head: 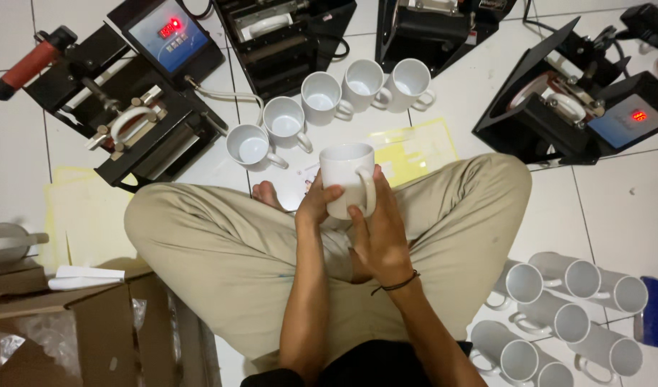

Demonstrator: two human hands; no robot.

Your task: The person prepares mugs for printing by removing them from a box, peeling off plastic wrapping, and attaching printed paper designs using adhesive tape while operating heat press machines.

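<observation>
White tiled floor (486, 93) everywhere, no desk at all, just legs crossed in beige trousers (221, 251) right in the middle of the gear. White mug (348, 179) was held upright above the lap, out in front of the knees. Left hand (316, 204) wrapped around its left side, grip closed on the body; right hand (379, 229) had its fingers on the handle side, thumb along the wall, so closed on the mug too.

Looked risky, honestly. Glossy mug over hard tile, mostly fingertips on it, so one slip probably meant a chip or a smash. Could also have landed on the row of five empty mugs (322, 107) lined up just past the foot, and knocked a couple over.

Pretty boxed in otherwise. Mug press with a red handle (121, 107) sat at front left, its screen glowing red, two more black presses (286, 36) at the top, another press (579, 107) at right with a mug clamped in. Probably hot, so a careless reach could have burned. Yellowish sheets (415, 147) lay under the knees, slippery maybe. Pile of mugs lying on their sides (558, 315) near the right hip, cardboard box (92, 322) by the left one.
</observation>
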